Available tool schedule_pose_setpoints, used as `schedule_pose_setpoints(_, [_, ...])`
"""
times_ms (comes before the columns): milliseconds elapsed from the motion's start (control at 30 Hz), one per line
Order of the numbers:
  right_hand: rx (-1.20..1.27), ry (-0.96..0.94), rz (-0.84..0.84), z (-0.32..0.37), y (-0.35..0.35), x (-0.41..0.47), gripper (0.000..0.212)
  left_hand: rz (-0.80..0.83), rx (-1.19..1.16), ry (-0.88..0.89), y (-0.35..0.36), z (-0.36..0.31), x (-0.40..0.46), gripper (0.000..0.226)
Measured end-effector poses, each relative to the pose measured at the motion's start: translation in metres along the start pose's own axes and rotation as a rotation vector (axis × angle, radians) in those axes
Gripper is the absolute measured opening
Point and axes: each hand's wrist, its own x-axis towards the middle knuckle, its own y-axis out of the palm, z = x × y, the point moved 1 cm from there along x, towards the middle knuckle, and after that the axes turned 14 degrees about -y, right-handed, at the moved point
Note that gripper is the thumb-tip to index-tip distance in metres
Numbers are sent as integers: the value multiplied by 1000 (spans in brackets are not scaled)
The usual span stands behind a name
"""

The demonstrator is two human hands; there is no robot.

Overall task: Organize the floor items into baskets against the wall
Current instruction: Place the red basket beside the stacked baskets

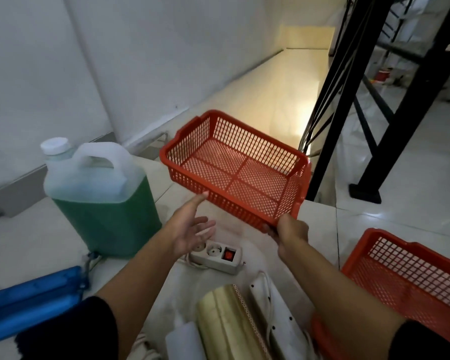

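A red mesh basket hangs tilted above the floor, empty. My right hand is shut on its near rim. My left hand is open, palm up, with its fingertips at the basket's lower left edge. A second red mesh basket rests on the floor at the right, also empty. On the floor below my arms lie a white power strip with a red switch, another white power strip, a yellowish roll and a white squeeze bottle.
A translucent jug of green liquid stands at the left near the white wall. A blue plastic case lies at the lower left. A black metal rack frame stands at the right.
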Motion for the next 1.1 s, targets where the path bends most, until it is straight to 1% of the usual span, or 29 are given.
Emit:
schedule_pose_setpoints(100, [50,-56,61,29,17,-18,28,78,-105,55,0,-22,-23,81])
schedule_pose_setpoints(233, [89,-106,205,66,45,-52,26,153,-197,176,-16,-56,-61,81])
schedule_pose_setpoints(367, [41,-198,341,94,86,-98,23,155,-200,284,-57,-85,-108,68])
schedule_pose_setpoints(467, [-80,-326,472,107,125,-141,18,126,-218,373,-105,-100,-146,66])
schedule_pose_setpoints(500, [-114,-369,513,110,140,-157,16,95,-233,394,-124,-103,-159,61])
schedule_pose_setpoints(567, [-171,-445,593,112,168,-190,15,21,-306,396,-163,-105,-180,41])
schedule_pose_setpoints(633, [-229,-476,694,104,200,-225,14,-55,-388,413,-206,-98,-199,15])
schedule_pose_setpoints(667, [-255,-479,751,98,216,-244,14,-89,-425,432,-228,-92,-210,6])
schedule_pose_setpoints(700, [-274,-478,801,92,228,-258,14,-117,-456,446,-244,-84,-218,5])
schedule_pose_setpoints(800, [-318,-393,987,60,270,-312,13,-195,-564,479,-307,-51,-241,16])
schedule_pose_setpoints(900, [-387,-286,1149,19,300,-362,11,-236,-721,429,-366,-11,-243,19])
schedule_pose_setpoints(1000, [-450,-220,1193,-28,322,-400,4,-280,-951,357,-412,30,-230,21])
schedule_pose_setpoints(1067, [-457,-169,1198,-57,332,-419,8,-270,-1078,319,-429,51,-217,21])
schedule_pose_setpoints(1100, [-452,-154,1205,-70,337,-428,15,-259,-1136,311,-437,60,-210,21])
